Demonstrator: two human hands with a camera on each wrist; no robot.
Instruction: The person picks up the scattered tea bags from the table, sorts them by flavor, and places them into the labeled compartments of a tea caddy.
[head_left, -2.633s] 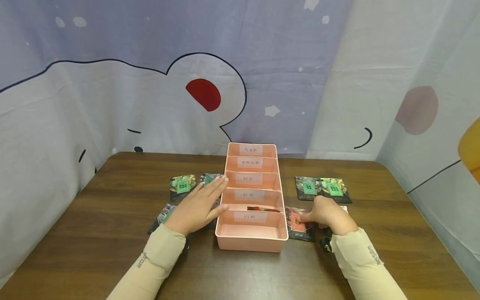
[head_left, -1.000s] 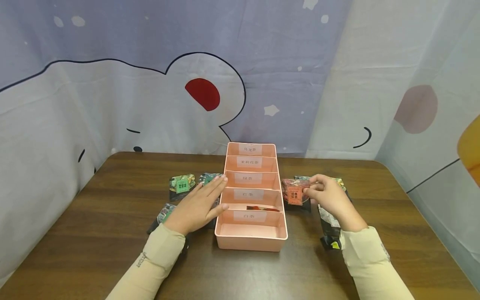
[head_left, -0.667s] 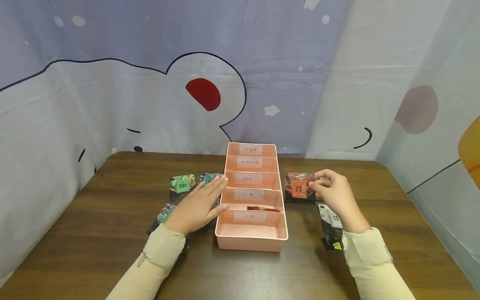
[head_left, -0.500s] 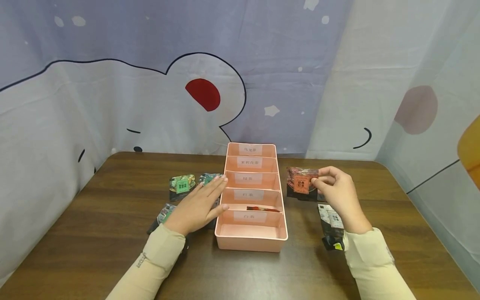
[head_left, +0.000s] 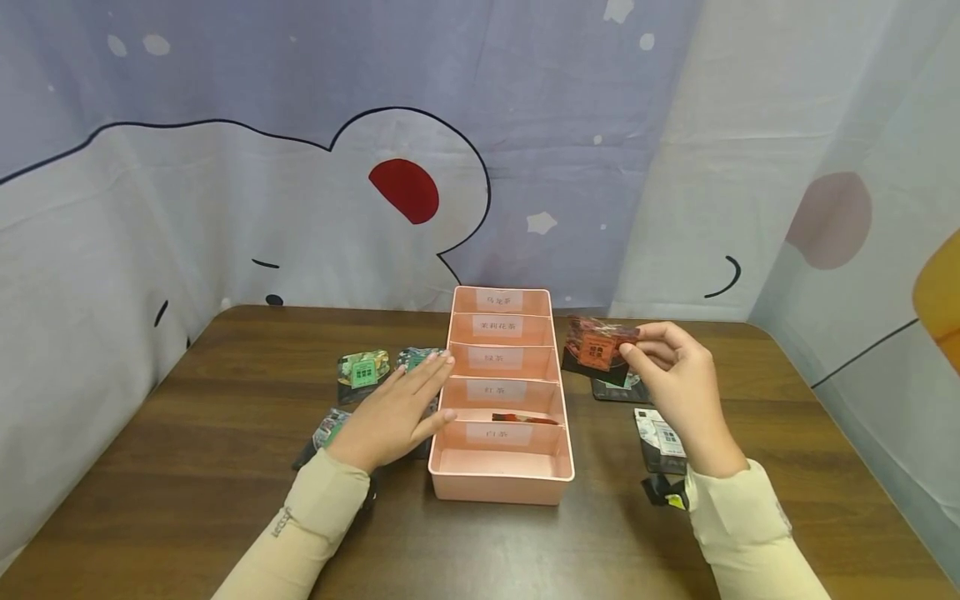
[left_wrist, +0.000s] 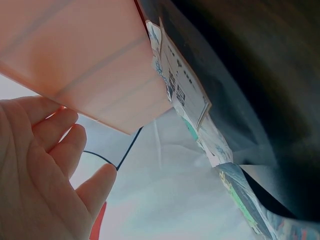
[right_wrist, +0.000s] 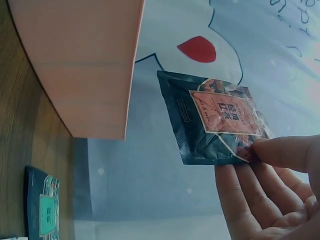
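Observation:
My right hand [head_left: 678,379] pinches a tea sachet [head_left: 596,352] with a red label by its right edge. In the right wrist view the same tea sachet [right_wrist: 215,120] hangs clear in the air beside the pink box, thumb in front and fingers behind. My left hand [head_left: 397,408] has its fingers straight, and its fingertips rest at the left rim of the pink divided box [head_left: 501,487]. The left wrist view shows the left hand [left_wrist: 55,155] along the box wall [left_wrist: 100,65]. One red sachet [head_left: 523,418] stands edge-up in the box's second compartment from the front.
Left of the box lie several sachets, including a green-labelled sachet [head_left: 363,372], partly under the left hand. On the right lie another green-labelled sachet [head_left: 621,390], a white-labelled sachet [head_left: 660,440] and a dark folded sachet [head_left: 665,492]. A curtain [head_left: 570,167] hangs behind the table.
My right hand has picked up the red-labelled tea sachet from the table right of the box, then raised it and moved it farther back. The left hand has stayed in place.

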